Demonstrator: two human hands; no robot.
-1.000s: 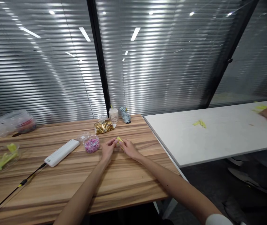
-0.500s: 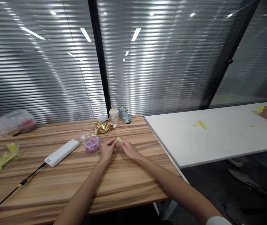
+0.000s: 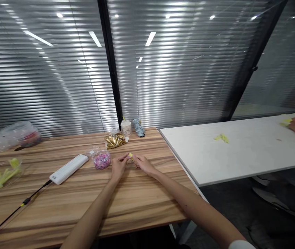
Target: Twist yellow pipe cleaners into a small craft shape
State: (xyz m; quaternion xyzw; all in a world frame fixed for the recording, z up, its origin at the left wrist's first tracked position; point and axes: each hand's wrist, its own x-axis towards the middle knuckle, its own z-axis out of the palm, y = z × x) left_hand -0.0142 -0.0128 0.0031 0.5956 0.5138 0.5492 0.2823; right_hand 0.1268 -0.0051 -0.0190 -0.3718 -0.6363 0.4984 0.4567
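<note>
Yellow paper scrap pinched at the fingertips between left hand and right hand, wrists low over wooden worktop, just beside pink-filled plastic tub.

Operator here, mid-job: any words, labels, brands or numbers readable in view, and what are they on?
Nothing can be read: the marks at the end of the white power strip, any print on the gold packet and any on the white cup are too small or blurred.
</note>
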